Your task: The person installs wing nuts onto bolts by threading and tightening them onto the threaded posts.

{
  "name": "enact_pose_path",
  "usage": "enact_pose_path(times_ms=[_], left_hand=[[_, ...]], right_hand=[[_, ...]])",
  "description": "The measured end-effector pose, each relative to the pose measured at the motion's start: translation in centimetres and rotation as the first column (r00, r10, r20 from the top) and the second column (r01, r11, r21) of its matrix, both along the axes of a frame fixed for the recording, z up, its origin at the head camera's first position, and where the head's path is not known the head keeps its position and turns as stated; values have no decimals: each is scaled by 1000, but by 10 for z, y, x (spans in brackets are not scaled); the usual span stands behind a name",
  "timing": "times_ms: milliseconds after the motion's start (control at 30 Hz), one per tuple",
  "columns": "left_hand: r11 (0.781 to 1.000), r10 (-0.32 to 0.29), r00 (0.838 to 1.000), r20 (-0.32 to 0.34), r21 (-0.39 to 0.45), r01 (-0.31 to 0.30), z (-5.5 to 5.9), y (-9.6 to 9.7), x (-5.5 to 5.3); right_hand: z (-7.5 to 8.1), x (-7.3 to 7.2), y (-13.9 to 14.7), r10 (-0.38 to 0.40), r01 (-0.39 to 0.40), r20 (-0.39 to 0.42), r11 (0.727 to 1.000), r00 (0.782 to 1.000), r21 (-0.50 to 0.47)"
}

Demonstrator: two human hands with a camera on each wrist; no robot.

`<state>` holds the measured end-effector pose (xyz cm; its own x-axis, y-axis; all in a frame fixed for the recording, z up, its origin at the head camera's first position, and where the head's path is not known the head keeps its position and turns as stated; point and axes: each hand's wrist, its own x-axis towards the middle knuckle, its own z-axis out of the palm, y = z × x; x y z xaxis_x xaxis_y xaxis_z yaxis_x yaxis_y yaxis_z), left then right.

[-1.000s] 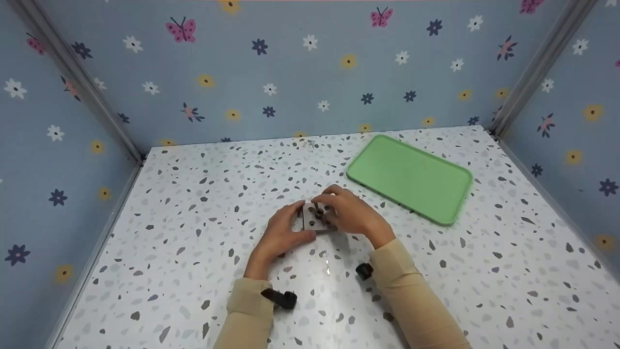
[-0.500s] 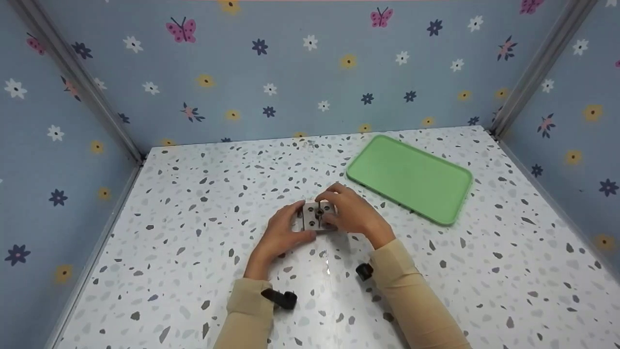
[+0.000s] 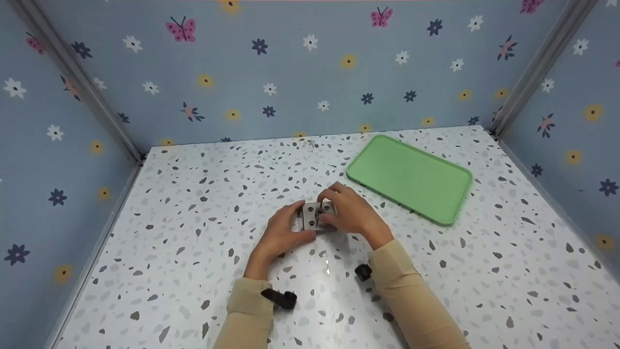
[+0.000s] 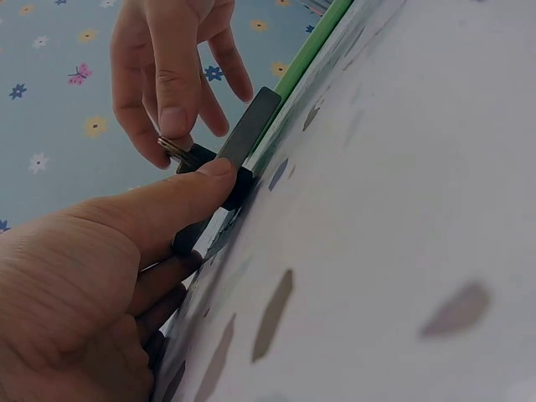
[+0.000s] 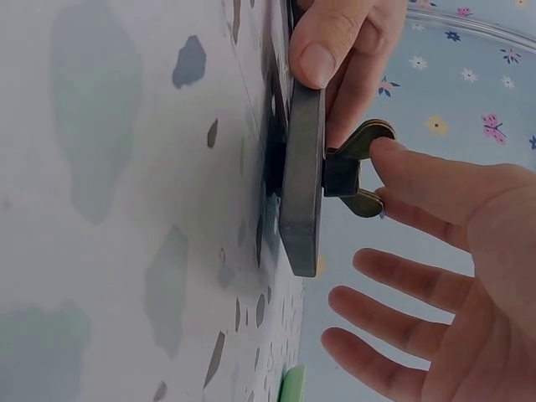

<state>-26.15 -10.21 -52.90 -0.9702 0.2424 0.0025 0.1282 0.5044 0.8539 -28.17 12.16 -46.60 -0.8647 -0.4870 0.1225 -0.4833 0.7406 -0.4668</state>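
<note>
A small grey metal plate with several round holes sits near the table's middle. My left hand grips its left side, the thumb at the near edge and fingertips at the far edge. Standing up from the plate's centre is a bronze-coloured wing nut, which my right hand pinches by its wings with thumb and index finger. The other right fingers are spread beside the plate in the right wrist view. Beneath the plate a dark part shows between it and the table. The left thumb overlaps the plate's side in the left wrist view.
A green tray lies at an angle toward the back right. The speckled white table meets flowered blue walls at the back and both sides. A black wrist mount sticks out from the left sleeve.
The wing nut has turned clockwise as seen from above, its far wing swinging rightward with my right fingertips. My left hand and the plate have stayed in place.
</note>
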Motion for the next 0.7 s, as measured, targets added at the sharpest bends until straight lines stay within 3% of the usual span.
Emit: enact_pose_path(times_ms=[700], left_hand=[[1000, -4, 1000, 16, 10, 4, 1, 0, 0]], right_hand=[[-4, 2, -11, -124, 127, -39, 990, 991, 67]])
